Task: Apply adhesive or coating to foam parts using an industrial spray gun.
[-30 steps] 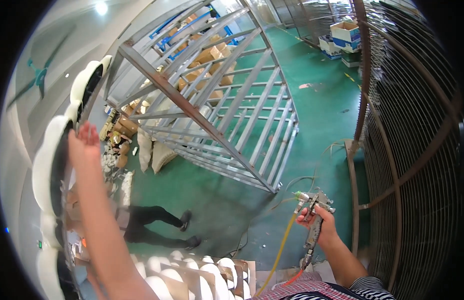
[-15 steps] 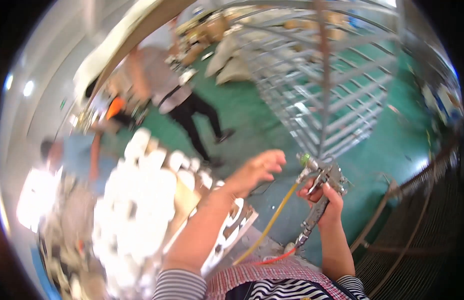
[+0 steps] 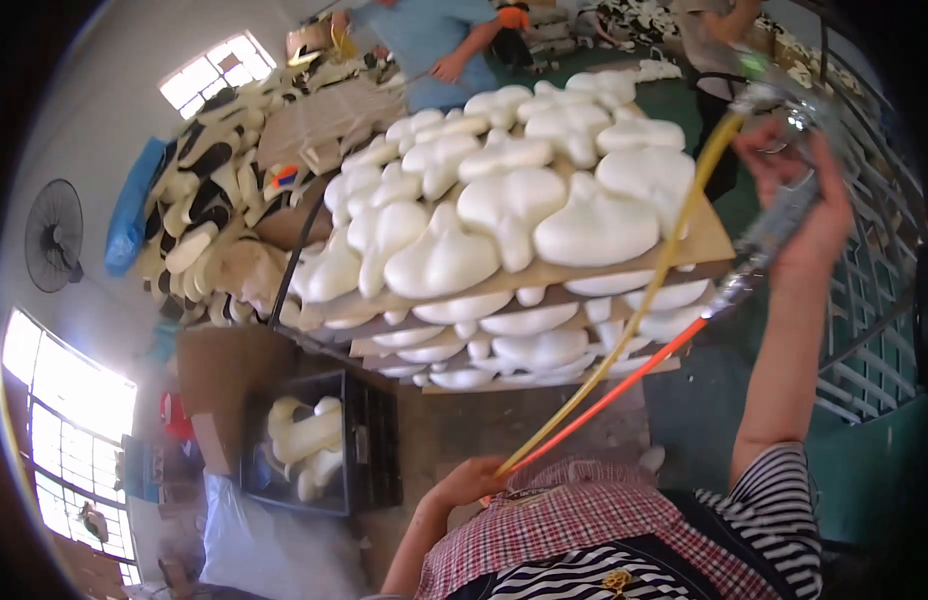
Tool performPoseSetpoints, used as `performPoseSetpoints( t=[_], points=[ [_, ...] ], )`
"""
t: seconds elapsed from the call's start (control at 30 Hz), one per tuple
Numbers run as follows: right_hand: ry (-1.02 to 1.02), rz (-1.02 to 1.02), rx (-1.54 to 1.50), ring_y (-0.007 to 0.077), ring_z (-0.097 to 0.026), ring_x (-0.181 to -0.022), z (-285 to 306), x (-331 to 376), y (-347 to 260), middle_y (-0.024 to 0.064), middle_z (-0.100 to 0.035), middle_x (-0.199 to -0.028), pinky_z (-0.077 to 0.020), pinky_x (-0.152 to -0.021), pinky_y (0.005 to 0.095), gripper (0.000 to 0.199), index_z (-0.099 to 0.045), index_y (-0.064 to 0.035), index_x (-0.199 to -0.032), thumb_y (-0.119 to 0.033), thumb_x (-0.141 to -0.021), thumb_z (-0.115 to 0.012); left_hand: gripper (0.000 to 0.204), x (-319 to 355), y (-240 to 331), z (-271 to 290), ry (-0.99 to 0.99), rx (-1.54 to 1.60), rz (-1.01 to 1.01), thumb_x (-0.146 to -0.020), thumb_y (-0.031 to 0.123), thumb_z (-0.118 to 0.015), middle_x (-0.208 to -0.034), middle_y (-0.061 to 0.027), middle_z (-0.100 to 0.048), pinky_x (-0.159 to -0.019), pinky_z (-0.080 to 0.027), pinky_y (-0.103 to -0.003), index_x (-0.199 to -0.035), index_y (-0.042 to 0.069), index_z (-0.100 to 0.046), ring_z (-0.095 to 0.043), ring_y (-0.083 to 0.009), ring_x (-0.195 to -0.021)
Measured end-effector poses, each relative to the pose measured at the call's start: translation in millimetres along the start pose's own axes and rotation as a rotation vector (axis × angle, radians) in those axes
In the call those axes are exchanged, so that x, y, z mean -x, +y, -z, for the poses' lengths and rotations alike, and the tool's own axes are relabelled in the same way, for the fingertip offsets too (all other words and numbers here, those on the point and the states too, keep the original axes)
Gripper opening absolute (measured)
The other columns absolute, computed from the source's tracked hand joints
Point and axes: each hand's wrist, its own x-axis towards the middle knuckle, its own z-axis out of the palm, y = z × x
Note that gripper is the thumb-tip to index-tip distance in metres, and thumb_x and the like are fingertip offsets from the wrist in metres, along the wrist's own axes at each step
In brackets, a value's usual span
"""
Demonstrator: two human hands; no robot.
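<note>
My right hand (image 3: 799,205) is raised at the upper right, wrapped round the grip of a metal spray gun (image 3: 779,215), whose head is blurred. From the gun a yellow hose (image 3: 629,325) and an orange hose (image 3: 614,390) run down and left toward my body. Both meet at my left hand (image 3: 469,482), which is closed round them by my checked apron; its fingertips are partly hidden. Beyond the hoses, white rounded, saddle-shaped pieces (image 3: 509,205) lie close together on a brown board (image 3: 709,240). More such pieces show on boards stacked below.
A dark crate (image 3: 374,440) with cream pieces stands at lower left. Behind the stack is a person in a blue shirt (image 3: 424,45); another stands at upper right. A grey metal rack (image 3: 864,350) is beside my right arm. Piled pieces (image 3: 194,200) and a wall fan (image 3: 56,235) are left.
My view has swung left, bringing the stacked white pieces to the middle. My left hand, open before, is now down by my apron on the hoses. The spray gun stays in my right hand.
</note>
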Motion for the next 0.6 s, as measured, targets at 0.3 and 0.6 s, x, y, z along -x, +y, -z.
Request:
performPoseSetpoints(
  t=[0.3, 0.6],
  points=[
    [-0.175, -0.697, 0.100, 0.0258, -0.064, -0.081, -219.8, 48.2, 303.3, 0.0133, -0.064, -0.091, -0.0498, -0.083, 0.0424, 0.031, -0.057, 0.0008, -0.104, -0.026, -0.090, -0.051, 0.018, 189.6, -260.2, 2.7, 1.322, 0.188, 0.418, -0.074, 0.013, -0.072, -0.063, -0.0035, -0.059, -0.053, -0.043, -0.029, -0.081, -0.002, -0.065, -0.050, -0.0109, -0.056],
    [-0.315, -1.038, -0.054, 0.0253, -0.064, -0.080, -313.1, 96.4, 492.2, 0.0136, -0.064, -0.088, -0.0504, -0.082, 0.0413, 0.034, -0.059, 0.0027, -0.100, -0.028, -0.088, -0.051, 0.009, 301.1, -278.2, 32.6, 2.026, 0.125, 0.432, -0.074, 0.007, -0.063, -0.062, -0.0079, -0.060, -0.053, -0.043, -0.032, -0.076, -0.002, -0.063, -0.051, -0.0144, -0.054]
  ],
)
